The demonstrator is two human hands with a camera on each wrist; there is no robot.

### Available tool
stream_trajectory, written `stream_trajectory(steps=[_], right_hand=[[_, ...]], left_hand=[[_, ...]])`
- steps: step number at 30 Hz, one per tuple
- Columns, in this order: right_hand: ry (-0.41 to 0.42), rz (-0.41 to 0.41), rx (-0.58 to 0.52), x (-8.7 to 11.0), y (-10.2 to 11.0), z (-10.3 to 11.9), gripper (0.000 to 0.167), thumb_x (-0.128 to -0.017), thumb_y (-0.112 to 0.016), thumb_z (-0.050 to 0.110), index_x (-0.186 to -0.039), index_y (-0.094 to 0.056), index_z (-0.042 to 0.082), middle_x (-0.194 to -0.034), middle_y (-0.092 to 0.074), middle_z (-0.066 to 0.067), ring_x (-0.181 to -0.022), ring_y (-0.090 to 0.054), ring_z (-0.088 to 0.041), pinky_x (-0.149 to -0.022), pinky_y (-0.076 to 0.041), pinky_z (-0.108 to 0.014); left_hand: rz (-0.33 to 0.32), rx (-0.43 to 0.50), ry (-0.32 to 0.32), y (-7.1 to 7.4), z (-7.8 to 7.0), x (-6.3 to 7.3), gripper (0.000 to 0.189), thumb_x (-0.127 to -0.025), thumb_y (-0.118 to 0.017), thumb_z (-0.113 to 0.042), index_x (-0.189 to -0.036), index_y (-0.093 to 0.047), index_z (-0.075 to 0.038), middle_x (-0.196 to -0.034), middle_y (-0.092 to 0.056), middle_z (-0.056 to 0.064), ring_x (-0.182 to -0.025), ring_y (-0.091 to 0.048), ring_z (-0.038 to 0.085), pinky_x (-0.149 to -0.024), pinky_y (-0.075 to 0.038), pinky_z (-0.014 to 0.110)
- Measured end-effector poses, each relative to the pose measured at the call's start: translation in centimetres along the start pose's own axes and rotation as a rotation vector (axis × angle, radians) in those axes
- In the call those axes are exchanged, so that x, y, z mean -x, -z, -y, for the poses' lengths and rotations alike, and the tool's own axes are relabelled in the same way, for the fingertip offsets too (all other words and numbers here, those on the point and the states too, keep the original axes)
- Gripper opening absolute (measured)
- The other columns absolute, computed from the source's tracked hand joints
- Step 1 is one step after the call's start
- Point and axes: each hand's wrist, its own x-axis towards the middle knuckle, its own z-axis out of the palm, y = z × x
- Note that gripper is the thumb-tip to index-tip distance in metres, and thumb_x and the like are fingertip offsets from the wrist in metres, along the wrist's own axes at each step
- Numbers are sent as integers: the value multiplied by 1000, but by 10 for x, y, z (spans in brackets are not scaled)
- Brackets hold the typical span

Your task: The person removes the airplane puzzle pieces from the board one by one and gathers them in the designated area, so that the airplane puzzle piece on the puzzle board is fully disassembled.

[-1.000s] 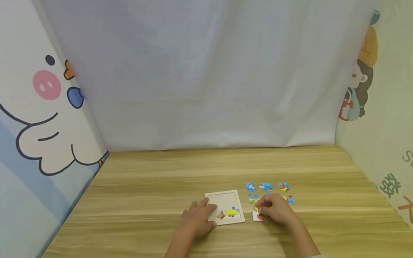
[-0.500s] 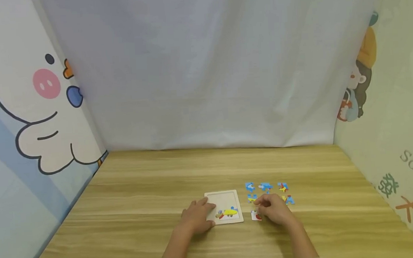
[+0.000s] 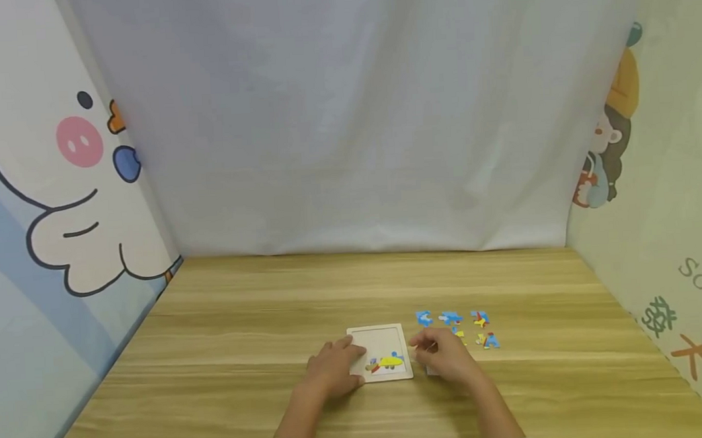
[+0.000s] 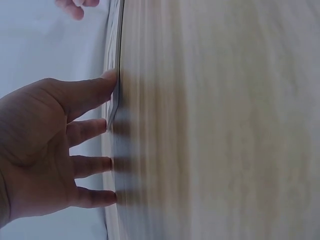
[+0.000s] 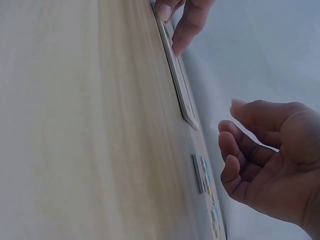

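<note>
A square wooden puzzle tray (image 3: 357,329) lies on the table, with a few joined pieces (image 3: 390,361) showing yellow, blue and red at its lower right. My left hand (image 3: 333,370) rests spread on its left side; in the left wrist view the thumb (image 4: 102,89) touches the tray's edge. Just right of the tray hovers my right hand (image 3: 448,358), thumb and fingertips drawn together on a small puzzle piece that is mostly hidden. Beneath this hand, a white puzzle piece (image 3: 432,371) is largely covered.
Several loose blue, yellow and red puzzle pieces (image 3: 450,317) lie right of the tray, some partly behind the right hand. A white curtain (image 3: 347,146) hangs at the table's back edge, and printed panels (image 3: 649,230) flank both sides.
My right hand has lifted from beside the white piece and moved left toward the tray, now covering that piece and a blue-yellow one. The left hand has stayed on the tray.
</note>
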Motion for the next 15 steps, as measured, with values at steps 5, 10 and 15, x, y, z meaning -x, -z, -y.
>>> stream_trajectory(steps=[5,10,15], right_hand=[[55,57,-23,-6,-10,6,16,-84,-64,2,-98,-64,-5,-82,-59,-3,-76,-54,-17,-64,-48,-24],[45,107,-48,-12,-24,9,16,-83,-65,2,-98,-65,-3,-83,-58,-2,-75,-55,-17,-63,-48,-26],[38,133,2,-18,-34,8,16,-79,-64,-2,-95,-65,-1,-80,-57,-1,-74,-53,-15,-64,-47,-28]], left_hand=[[11,13,2,0,0,2,46,-83,-69,-26,-125,-58,-14,-141,-40,13,-125,-33,46,-90,-30,67],[10,26,-22,1,1,4,46,-83,-69,-26,-126,-57,-13,-141,-39,14,-124,-32,47,-89,-30,68],[-14,40,-37,-2,3,3,46,-83,-68,-25,-126,-57,-12,-141,-39,15,-125,-32,48,-89,-29,69]])
